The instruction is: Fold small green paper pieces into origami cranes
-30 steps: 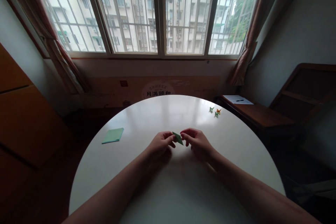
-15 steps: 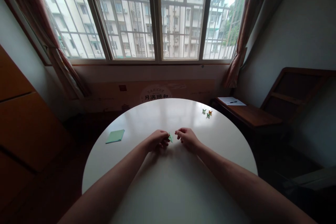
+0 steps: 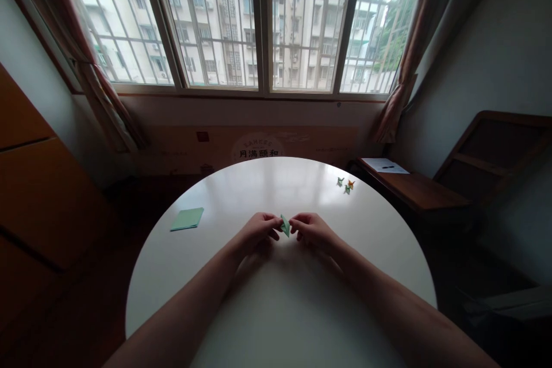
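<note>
A small folded piece of green paper point(image 3: 285, 225) is pinched between both my hands over the middle of a round white table point(image 3: 276, 310). My left hand point(image 3: 257, 231) holds its left side with curled fingers. From the right, the fingertips of my right hand point(image 3: 311, 230) close on its other edge. Both forearms rest on the tabletop.
A stack of green paper sheets point(image 3: 187, 219) lies at the table's left. Three small folded paper figures point(image 3: 346, 184) sit at the far right. A wooden side table point(image 3: 414, 190) with a sheet and pen point(image 3: 385, 166) stands to the right, a barred window point(image 3: 263, 23) behind.
The green paper has turned from a flat dark strip to a narrower upright shape. My right hand let go briefly, then closed on it again.
</note>
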